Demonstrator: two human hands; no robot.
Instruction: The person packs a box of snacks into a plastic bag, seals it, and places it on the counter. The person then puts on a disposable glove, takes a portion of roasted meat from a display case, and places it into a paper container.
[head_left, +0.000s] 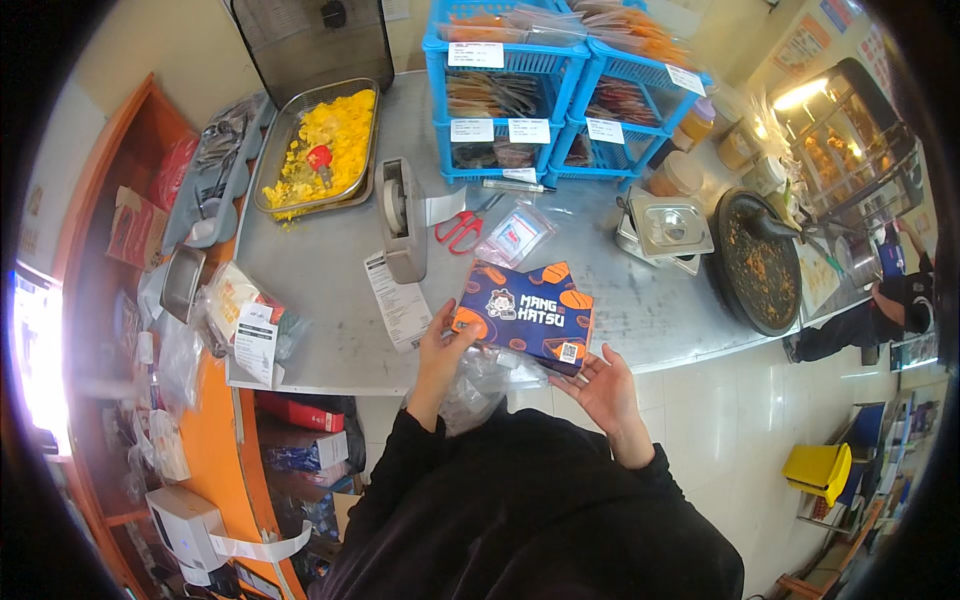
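Observation:
A dark blue cardboard food box (525, 311) with orange printed pictures and writing is held tilted over the near edge of the steel table. My left hand (444, 349) grips its left side, thumb on top and fingers hidden underneath. At the near right corner, my right hand (600, 390) is palm up with fingers spread, its fingertips by the box edge; whether they bear weight is unclear. A clear plastic bag (469, 394) hangs below the box, between my arms. Beyond the box lie red-handled scissors (463, 229) and a small printed plastic packet (516, 234).
On the steel table (330, 300) are a tape dispenser (403, 225), a paper receipt (396, 300), a tray of yellow food (322, 150), blue baskets of sachets (495, 127), lidded metal containers (667, 225) and a stone mortar (754, 262). A packed bag (247, 300) sits left. Another person (877, 307) stands far right.

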